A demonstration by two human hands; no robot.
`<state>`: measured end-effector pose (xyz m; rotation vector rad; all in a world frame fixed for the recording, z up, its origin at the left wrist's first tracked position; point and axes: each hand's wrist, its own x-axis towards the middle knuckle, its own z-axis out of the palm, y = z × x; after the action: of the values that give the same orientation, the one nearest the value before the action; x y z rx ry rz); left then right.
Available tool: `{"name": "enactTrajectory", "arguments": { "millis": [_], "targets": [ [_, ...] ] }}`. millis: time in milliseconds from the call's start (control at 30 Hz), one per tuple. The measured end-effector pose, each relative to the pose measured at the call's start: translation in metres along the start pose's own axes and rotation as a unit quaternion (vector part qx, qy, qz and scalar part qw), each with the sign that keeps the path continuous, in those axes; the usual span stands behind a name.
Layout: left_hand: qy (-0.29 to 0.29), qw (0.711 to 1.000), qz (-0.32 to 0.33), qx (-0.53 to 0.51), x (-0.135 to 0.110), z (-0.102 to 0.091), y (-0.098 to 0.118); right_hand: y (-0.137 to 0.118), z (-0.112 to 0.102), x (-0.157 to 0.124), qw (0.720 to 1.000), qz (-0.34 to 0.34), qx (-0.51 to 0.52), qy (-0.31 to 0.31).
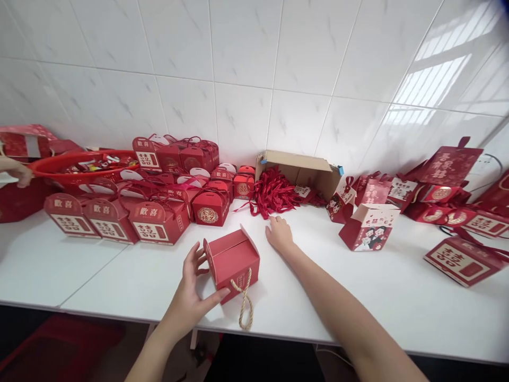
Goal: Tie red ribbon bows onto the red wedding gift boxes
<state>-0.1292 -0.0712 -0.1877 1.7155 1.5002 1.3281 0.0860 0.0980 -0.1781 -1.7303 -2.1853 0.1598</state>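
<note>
A red gift box (234, 260) with a closed top and a twisted gold rope handle (247, 302) sits on the white table in front of me. My left hand (194, 292) grips its left side, thumb at the near lower edge and fingers behind. The rope loop hangs down the near side. Farther out, my right hand (279, 233) rests on the tabletop with its fingers stretched out and apart. Its fingertips are at the near edge of a heap of dark red ribbons (274, 192), and I see nothing held in them.
Several red boxes (157, 220) stand in rows at left. Behind them is a red basin (51, 167) of wrapped sweets, with another person's hand (16, 171) beside it. A cardboard box (298, 159) lies behind the ribbons. An open-topped box (371, 228) and more boxes (463, 260) stand right.
</note>
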Motion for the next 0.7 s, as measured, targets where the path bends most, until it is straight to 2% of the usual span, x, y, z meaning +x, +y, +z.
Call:
{"name": "enactTrajectory", "arguments": {
  "millis": [100,200,300,467,533,600,700],
  "targets": [
    [0.001,1.0,-0.005,-0.015,0.001,0.0,-0.001,0.001,0.011,0.025,0.999,0.015,0.027,0.026],
    [-0.001,1.0,-0.005,-0.014,0.001,0.001,0.0,0.008,0.015,0.026,0.998,-0.011,0.054,0.03],
    [-0.002,1.0,-0.004,-0.009,0.001,0.001,0.002,0.011,0.015,0.018,0.995,-0.053,0.075,0.032],
    [0.027,0.999,0.001,-0.019,0.001,0.002,0.007,0.005,0.012,0.008,0.989,-0.115,0.094,0.022],
    [0.018,1.0,0.0,-0.019,0.001,0.001,0.008,0.002,0.011,0.002,0.986,-0.128,0.104,0.017],
    [0.009,1.0,-0.001,-0.017,0.002,0.0,0.009,-0.001,0.009,-0.009,0.983,-0.141,0.118,0.015],
    [0.016,1.0,0.003,-0.016,0.001,-0.001,0.011,0.003,0.002,-0.041,0.976,-0.169,0.137,0.002]
  ]
}}
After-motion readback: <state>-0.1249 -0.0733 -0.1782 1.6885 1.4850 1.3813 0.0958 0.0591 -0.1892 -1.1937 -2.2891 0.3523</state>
